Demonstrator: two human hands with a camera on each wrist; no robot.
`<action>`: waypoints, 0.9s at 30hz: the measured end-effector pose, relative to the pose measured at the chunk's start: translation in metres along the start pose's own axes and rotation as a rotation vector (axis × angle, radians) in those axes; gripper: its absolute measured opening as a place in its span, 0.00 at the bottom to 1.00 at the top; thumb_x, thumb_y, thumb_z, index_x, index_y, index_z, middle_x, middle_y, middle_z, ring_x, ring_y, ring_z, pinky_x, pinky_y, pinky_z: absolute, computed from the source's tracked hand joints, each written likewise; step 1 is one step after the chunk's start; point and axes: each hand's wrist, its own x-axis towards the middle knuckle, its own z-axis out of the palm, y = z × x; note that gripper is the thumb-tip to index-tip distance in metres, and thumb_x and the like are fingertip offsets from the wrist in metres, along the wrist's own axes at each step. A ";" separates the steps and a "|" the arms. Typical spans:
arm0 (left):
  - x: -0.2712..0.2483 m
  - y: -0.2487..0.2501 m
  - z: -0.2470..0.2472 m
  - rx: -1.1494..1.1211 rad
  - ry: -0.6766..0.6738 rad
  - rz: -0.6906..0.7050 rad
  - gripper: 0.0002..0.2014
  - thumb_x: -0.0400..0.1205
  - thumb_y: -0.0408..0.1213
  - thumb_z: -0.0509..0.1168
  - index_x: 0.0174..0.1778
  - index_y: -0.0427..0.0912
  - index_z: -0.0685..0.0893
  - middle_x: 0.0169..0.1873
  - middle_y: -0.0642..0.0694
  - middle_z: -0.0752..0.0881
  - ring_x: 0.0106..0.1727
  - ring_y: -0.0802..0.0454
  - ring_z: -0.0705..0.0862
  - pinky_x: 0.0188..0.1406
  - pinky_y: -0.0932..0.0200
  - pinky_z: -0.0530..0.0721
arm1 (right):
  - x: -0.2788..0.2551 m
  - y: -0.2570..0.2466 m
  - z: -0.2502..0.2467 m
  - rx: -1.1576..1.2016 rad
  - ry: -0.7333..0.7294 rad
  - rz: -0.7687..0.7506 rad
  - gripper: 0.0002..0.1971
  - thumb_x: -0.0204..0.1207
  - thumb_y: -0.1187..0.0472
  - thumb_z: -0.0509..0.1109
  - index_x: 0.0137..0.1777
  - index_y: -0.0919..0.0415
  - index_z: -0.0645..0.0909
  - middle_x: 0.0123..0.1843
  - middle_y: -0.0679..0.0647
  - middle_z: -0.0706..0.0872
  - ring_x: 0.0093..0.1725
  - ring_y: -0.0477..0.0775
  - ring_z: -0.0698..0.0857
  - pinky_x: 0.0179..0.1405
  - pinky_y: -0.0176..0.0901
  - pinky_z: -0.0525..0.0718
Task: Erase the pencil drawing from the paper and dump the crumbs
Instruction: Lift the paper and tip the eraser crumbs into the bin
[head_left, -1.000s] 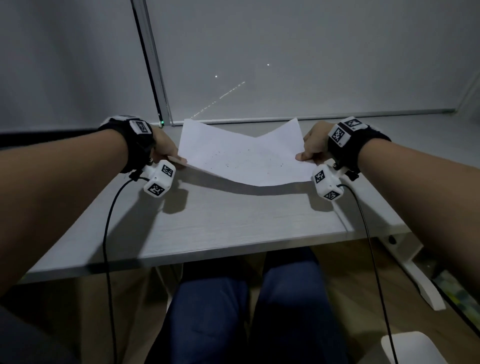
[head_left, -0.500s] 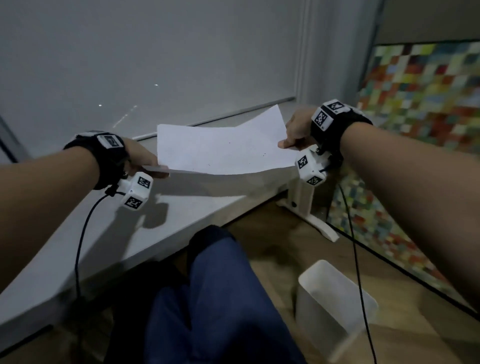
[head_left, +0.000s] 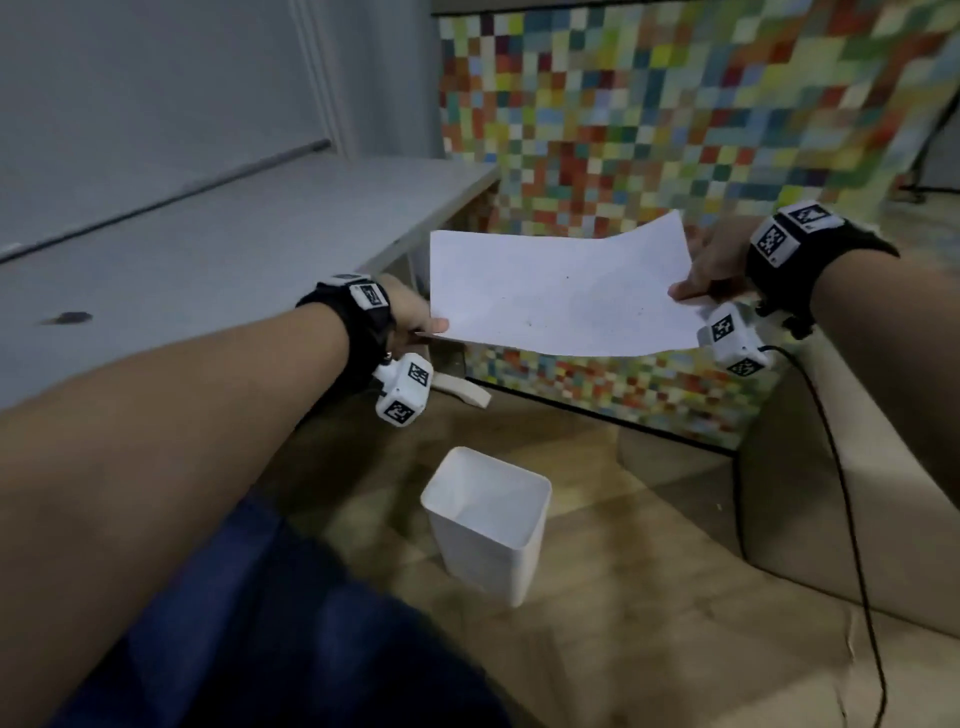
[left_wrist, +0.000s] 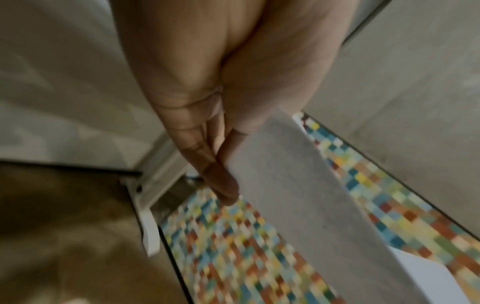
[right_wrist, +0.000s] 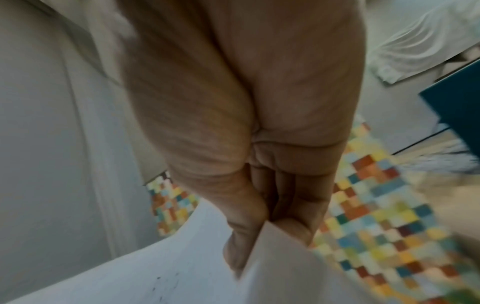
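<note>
We are holding the thin white sheet of paper (head_left: 558, 291) in the air, off the right end of the pale grey surface (head_left: 208, 249). Our left hand (head_left: 410, 317) is pinching the sheet's left edge; our right hand (head_left: 714, 270) is pinching its right edge, thumb on top, fingers (right_wrist: 293, 205) beneath. Both grips are grasping the paper, and the sheet is sagging slightly in the middle.

The small dark eraser crumbs (head_left: 530, 325) are lying scattered on the top face. We are seeing no clear pencil lines on it, so we are judging the erasing done, though motion blur could be hiding faint marks.

The white square plastic bin (head_left: 488, 525) is standing open on the wooden floor (head_left: 597, 649), nearer to us than the sheet and lower; the paper is not yet over it.

Still left, by our reading: bringing the sheet over the bin and tipping it so the crumbs are sliding in.
</note>
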 end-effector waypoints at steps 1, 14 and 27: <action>0.006 -0.001 0.021 -0.038 -0.037 0.007 0.27 0.81 0.40 0.83 0.72 0.28 0.89 0.69 0.30 0.92 0.72 0.32 0.91 0.75 0.39 0.89 | 0.003 0.013 0.004 0.032 0.002 0.016 0.25 0.73 0.61 0.87 0.66 0.65 0.80 0.68 0.59 0.86 0.63 0.70 0.87 0.63 0.60 0.86; 0.043 -0.188 0.081 -0.047 -0.063 -0.257 0.18 0.80 0.35 0.85 0.66 0.34 0.95 0.62 0.41 0.95 0.65 0.42 0.93 0.75 0.42 0.89 | 0.041 0.013 0.226 0.006 -0.237 0.080 0.12 0.82 0.50 0.79 0.47 0.59 0.89 0.45 0.57 0.90 0.46 0.57 0.87 0.39 0.44 0.81; 0.038 -0.319 0.069 0.260 -0.045 -0.423 0.21 0.80 0.42 0.84 0.65 0.34 0.95 0.64 0.38 0.94 0.66 0.38 0.92 0.75 0.43 0.88 | 0.044 -0.022 0.393 0.122 -0.422 0.128 0.15 0.72 0.53 0.87 0.38 0.62 0.88 0.44 0.63 0.97 0.52 0.67 0.96 0.59 0.66 0.94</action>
